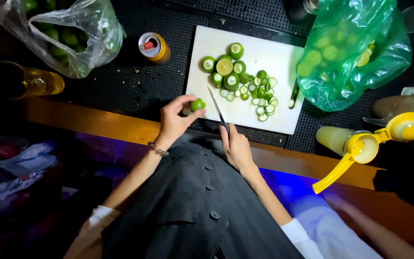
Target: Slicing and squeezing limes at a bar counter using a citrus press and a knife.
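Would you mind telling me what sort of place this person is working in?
Probably a bar counter set up for drink prep: a black rubber mat covers the top, sliced limes lie on a cutting board, and a yellow squeezer sits over a cup.

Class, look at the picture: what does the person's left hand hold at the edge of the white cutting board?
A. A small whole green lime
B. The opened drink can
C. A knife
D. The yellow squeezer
A: the left hand pinches a small green lime between its fingertips, while the right hand holds the knife.
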